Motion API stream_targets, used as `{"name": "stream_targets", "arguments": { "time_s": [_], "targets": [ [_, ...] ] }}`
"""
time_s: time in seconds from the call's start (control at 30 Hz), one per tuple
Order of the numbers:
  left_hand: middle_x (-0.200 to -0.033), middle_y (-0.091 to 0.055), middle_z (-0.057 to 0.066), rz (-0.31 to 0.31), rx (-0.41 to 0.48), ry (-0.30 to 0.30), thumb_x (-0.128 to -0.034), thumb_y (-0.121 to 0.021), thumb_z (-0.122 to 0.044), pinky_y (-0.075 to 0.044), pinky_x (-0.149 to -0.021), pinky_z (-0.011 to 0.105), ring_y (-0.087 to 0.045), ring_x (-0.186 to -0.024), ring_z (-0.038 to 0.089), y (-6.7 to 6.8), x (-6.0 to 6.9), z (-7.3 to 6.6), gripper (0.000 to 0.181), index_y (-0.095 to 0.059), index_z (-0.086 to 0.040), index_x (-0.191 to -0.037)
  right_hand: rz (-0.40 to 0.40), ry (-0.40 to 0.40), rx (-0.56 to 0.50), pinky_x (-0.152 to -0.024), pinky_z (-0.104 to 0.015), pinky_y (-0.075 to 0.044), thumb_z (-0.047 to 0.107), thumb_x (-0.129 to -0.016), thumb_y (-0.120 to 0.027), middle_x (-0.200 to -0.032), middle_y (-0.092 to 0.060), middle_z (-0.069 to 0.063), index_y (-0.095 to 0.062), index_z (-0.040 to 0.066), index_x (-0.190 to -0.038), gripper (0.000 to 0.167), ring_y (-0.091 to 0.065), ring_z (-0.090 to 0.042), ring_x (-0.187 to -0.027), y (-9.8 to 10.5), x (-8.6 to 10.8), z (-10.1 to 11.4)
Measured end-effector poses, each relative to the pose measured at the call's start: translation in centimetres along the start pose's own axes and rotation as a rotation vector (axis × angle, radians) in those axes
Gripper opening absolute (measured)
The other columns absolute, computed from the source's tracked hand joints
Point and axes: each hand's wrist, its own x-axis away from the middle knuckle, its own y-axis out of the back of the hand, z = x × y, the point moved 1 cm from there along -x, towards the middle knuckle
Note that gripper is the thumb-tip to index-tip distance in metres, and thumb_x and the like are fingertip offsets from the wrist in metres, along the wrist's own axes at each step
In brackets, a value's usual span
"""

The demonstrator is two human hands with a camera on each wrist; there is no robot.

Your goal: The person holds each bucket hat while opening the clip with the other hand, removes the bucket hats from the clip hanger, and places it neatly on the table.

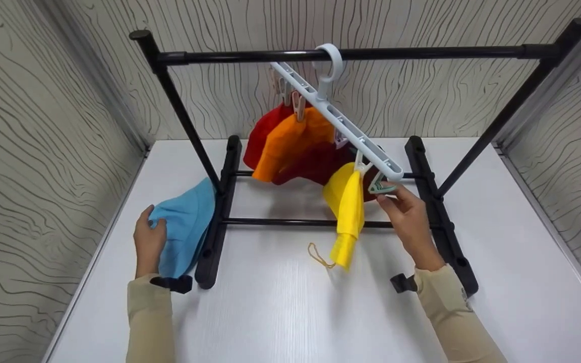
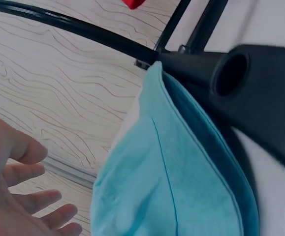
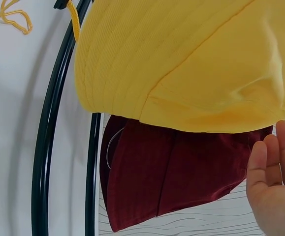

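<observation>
In the head view, my left hand (image 1: 150, 242) is at the upper left edge of a light blue hat (image 1: 184, 222). The left wrist view has that hand (image 2: 29, 191) with fingers spread, beside the blue hat (image 2: 167, 167). My right hand (image 1: 411, 222) pinches a green clip (image 1: 382, 188) at the near end of a pale hanger (image 1: 351, 132). Beside it a yellow hat (image 1: 351, 206) hangs from a white clip. In the right wrist view, several fingers of my right hand (image 3: 277, 182) lie by the yellow hat (image 3: 191, 64) and a dark red hat (image 3: 172, 172); the green clip is hidden.
The hanger hooks over the bar (image 1: 431, 53) of a black rack. An orange hat (image 1: 290, 141) and a red hat (image 1: 263, 133) hang farther back. A yellow cord loop (image 1: 319, 255) shows near the yellow hat. Black feet (image 1: 215, 237) of the rack stand on the white table (image 1: 270, 312).
</observation>
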Motion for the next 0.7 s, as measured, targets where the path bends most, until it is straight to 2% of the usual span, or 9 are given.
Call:
{"name": "stream_targets", "arguments": {
  "time_s": [0.07, 0.17, 0.3, 0.37, 0.53, 0.7],
  "targets": [
    [-0.155, -0.025, 0.025, 0.021, -0.010, -0.018, -0.0983, -0.038, -0.010, -0.031, -0.111, 0.055, -0.029, -0.140, 0.042, -0.1, 0.2, -0.5, 0.054, -0.026, 0.000, -0.150, -0.005, 0.009, 0.008, -0.094, -0.013, -0.047, 0.010, -0.094, -0.060, -0.114, -0.061, 0.018, -0.060, 0.000, -0.124, 0.032, -0.059, -0.003, -0.107, 0.1, 0.0, 0.0],
    [-0.154, -0.026, 0.024, 0.059, -0.032, -0.061, -0.0990, -0.039, -0.012, -0.033, -0.110, 0.054, -0.031, -0.139, 0.042, -0.3, 0.6, -1.4, 0.053, -0.027, 0.000, -0.150, -0.010, 0.020, 0.025, -0.095, -0.012, -0.046, 0.009, -0.094, -0.060, -0.120, -0.061, 0.012, -0.059, 0.000, -0.126, 0.033, -0.057, 0.000, -0.108, 0.2, -0.1, 0.0],
    [-0.154, -0.028, 0.023, 0.110, -0.058, -0.100, -0.0994, -0.039, -0.013, -0.033, -0.111, 0.052, -0.033, -0.138, 0.041, -0.6, 1.0, -2.7, 0.052, -0.029, -0.001, -0.149, 0.000, 0.011, 0.054, -0.096, -0.010, -0.044, 0.011, -0.095, -0.059, -0.135, -0.055, -0.008, -0.057, 0.002, -0.129, 0.035, -0.055, 0.005, -0.110, 0.2, -0.2, 0.1],
    [-0.154, -0.029, 0.021, 0.135, -0.059, -0.110, -0.0996, -0.039, -0.014, -0.033, -0.111, 0.052, -0.033, -0.138, 0.040, -0.7, 1.3, -3.4, 0.052, -0.030, -0.002, -0.149, 0.006, -0.003, 0.069, -0.096, -0.010, -0.043, 0.015, -0.096, -0.059, -0.139, -0.053, -0.009, -0.056, 0.003, -0.131, 0.037, -0.055, 0.005, -0.111, 0.3, -0.2, 0.2],
    [-0.153, -0.032, 0.019, 0.180, -0.058, -0.159, -0.1006, -0.041, -0.016, -0.035, -0.109, 0.053, -0.037, -0.136, 0.038, -1.2, 1.9, -5.0, 0.049, -0.035, -0.004, -0.147, 0.005, -0.025, 0.095, -0.102, -0.019, -0.043, 0.024, -0.096, -0.059, -0.140, -0.053, -0.005, -0.055, 0.007, -0.133, 0.041, -0.055, -0.008, -0.119, 0.4, -0.3, 0.5],
    [-0.145, -0.044, 0.022, 0.223, -0.031, -0.266, -0.1003, -0.045, -0.014, -0.035, -0.110, 0.051, -0.046, -0.129, 0.038, -1.9, 2.4, -6.1, 0.046, -0.039, 0.000, -0.144, -0.012, -0.014, 0.082, -0.109, -0.031, -0.040, 0.023, -0.097, -0.057, -0.138, -0.054, -0.008, -0.054, 0.006, -0.135, 0.042, -0.049, -0.014, -0.128, 0.5, -0.4, 0.7]
  ]
}}
